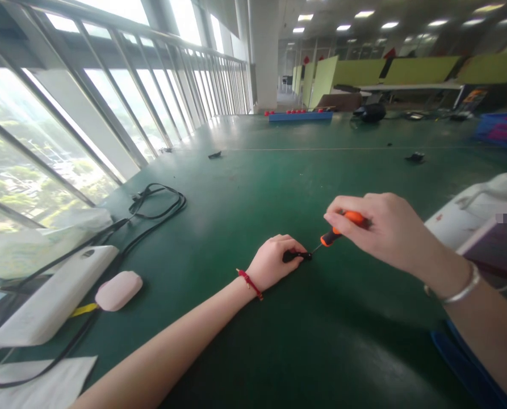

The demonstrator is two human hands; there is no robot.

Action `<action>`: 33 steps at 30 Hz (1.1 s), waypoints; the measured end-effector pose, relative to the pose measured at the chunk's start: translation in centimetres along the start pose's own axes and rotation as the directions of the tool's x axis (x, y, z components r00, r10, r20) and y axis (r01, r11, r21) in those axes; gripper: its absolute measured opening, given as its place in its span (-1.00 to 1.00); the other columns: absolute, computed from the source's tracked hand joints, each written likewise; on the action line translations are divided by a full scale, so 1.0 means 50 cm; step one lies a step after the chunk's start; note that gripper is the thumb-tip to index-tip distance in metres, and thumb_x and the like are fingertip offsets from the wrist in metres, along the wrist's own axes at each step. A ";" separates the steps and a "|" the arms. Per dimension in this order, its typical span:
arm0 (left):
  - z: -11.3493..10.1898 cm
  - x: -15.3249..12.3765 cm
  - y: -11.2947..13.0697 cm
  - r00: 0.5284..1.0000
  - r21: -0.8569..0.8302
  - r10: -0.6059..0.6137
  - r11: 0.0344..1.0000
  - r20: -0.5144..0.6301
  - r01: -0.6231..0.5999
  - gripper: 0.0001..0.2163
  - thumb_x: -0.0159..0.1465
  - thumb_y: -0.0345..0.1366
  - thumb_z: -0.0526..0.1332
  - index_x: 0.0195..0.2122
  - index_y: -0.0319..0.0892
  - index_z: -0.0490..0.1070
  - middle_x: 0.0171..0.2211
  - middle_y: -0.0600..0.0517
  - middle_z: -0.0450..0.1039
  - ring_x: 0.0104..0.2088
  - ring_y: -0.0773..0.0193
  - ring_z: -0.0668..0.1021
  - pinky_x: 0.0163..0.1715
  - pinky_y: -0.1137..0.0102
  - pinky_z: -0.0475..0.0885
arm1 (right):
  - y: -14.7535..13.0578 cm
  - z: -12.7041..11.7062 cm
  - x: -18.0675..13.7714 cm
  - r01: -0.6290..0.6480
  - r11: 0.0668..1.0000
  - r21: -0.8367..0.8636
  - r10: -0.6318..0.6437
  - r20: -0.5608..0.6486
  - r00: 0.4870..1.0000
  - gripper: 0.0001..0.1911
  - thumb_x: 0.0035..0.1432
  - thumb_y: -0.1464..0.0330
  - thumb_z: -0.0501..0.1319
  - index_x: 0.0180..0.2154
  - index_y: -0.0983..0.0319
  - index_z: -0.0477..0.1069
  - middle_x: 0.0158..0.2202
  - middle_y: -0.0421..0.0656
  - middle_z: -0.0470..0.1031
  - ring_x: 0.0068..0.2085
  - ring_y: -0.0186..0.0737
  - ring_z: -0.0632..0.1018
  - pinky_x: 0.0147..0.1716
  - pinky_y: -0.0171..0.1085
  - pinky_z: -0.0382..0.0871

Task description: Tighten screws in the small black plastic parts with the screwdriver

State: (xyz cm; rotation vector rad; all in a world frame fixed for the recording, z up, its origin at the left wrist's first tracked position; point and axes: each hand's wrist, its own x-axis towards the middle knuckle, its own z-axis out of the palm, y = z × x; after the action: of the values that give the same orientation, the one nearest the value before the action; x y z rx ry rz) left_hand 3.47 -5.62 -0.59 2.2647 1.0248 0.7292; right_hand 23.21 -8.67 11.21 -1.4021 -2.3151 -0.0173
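Far left on the green table point(253, 352): a white box-shaped device point(53, 295), a pink oval pad point(118, 289) just beside it, and a looped black cable point(159, 205) running back toward the window rail. Nearer the middle, reaches in with the left hand point(274, 262), red cord bracelet point(250, 282) at the wrist, fingers curled down and pinching a small black part point(298, 256) flat against the table surface. Just right of that, sets the thin tip of an orange-and-black screwdriver point(332, 236) at the part's right end, shaft tilted up to the right. Grips the handle in the closed right hand point(385, 227), fingertips wrapped over its top, silver bangle point(457, 291) on the wrist. Further right, a white machine point(470, 216), partly out of view. Looks like the fastening step on the part, tip seated or about to seat; cannot tell whether a screw is there. Calls next for a firm pin on the part and a steady, aligned tip while turning.
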 end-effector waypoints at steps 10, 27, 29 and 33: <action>-0.001 0.008 0.004 0.999 0.006 -0.053 0.999 -0.011 0.053 -0.88 0.15 -0.40 0.21 -0.30 -0.17 0.51 -0.31 0.01 0.47 -0.25 0.24 0.46 -0.20 0.37 0.38 | 0.004 0.001 -0.004 0.070 0.992 -0.103 -0.076 -0.052 0.996 -0.77 0.21 0.22 0.06 -0.40 0.16 0.37 -0.65 -0.29 0.31 -0.57 -0.32 0.33 -0.51 -0.34 0.12; -0.005 0.013 0.001 0.999 -0.003 -0.042 0.999 0.024 0.042 -0.88 0.15 -0.40 0.21 -0.31 -0.17 0.51 -0.34 0.04 0.45 -0.30 0.28 0.46 -0.24 0.40 0.38 | 0.001 0.012 -0.005 -0.030 0.999 -0.027 0.029 -0.050 0.998 -0.86 0.14 0.23 0.09 -0.32 0.14 0.34 -0.54 -0.28 0.40 -0.51 -0.30 0.34 -0.48 -0.33 0.15; -0.005 0.012 0.004 0.999 0.020 -0.034 0.999 0.026 0.034 -0.87 0.16 -0.41 0.20 -0.29 -0.17 0.51 -0.33 0.03 0.44 -0.30 0.28 0.46 -0.24 0.40 0.39 | 0.001 0.013 -0.005 -0.050 0.998 -0.033 0.049 -0.051 0.998 -0.76 0.20 0.19 0.03 -0.41 0.14 0.35 -0.61 -0.28 0.35 -0.54 -0.29 0.33 -0.49 -0.32 0.13; -0.004 0.012 0.007 0.999 0.050 -0.022 0.999 0.028 0.020 -0.87 0.16 -0.42 0.18 -0.29 -0.18 0.50 -0.31 0.02 0.43 -0.32 0.29 0.46 -0.28 0.41 0.39 | 0.005 0.010 -0.001 -0.059 0.998 0.003 0.059 -0.103 0.993 -0.78 0.06 0.27 0.13 -0.20 0.14 0.29 -0.48 -0.27 0.43 -0.48 -0.29 0.39 -0.45 -0.31 0.19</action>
State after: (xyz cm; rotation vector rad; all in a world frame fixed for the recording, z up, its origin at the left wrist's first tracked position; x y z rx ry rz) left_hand 3.86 -5.28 -0.08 2.2961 1.0627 0.6681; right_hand 23.26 -8.49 10.68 -1.4353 -2.1894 -0.0705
